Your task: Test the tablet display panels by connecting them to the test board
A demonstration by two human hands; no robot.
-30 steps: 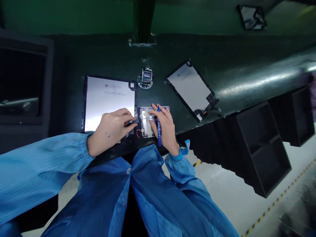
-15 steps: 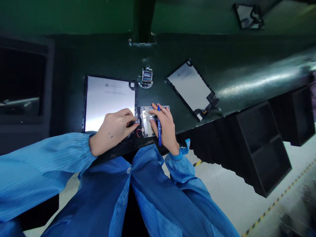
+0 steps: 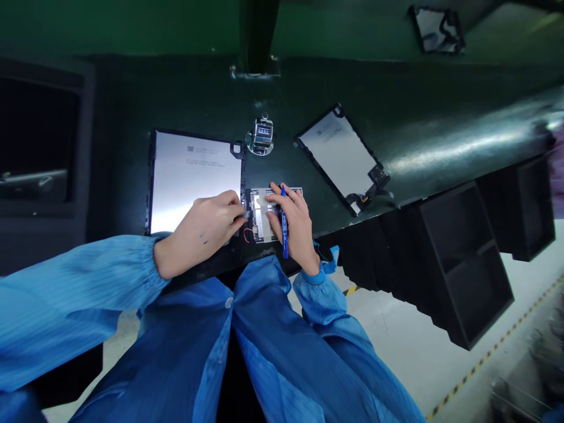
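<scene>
My left hand is closed in a pinch at the left edge of an opened circuit-board assembly. Between its thumb and index finger a small greyish tab shows in part. The assembly has a pale tape strip across it and a red wire at its lower left. My right hand keeps a blue marker pen tucked between its fingers, while its fingertips and thumb rest on the assembly. Close on the left lies a silver-backed display panel, partly covered by my left hand.
A metal tally counter stands behind the assembly. Another silver-backed panel lies tilted to the right, with a further one at the far right. Black trays stand beyond the bench's right edge; a dark tray sits at left.
The whole view has shifted slightly. Both hands stay at the assembly almost unchanged, the left fingers still pinched at its edge.
</scene>
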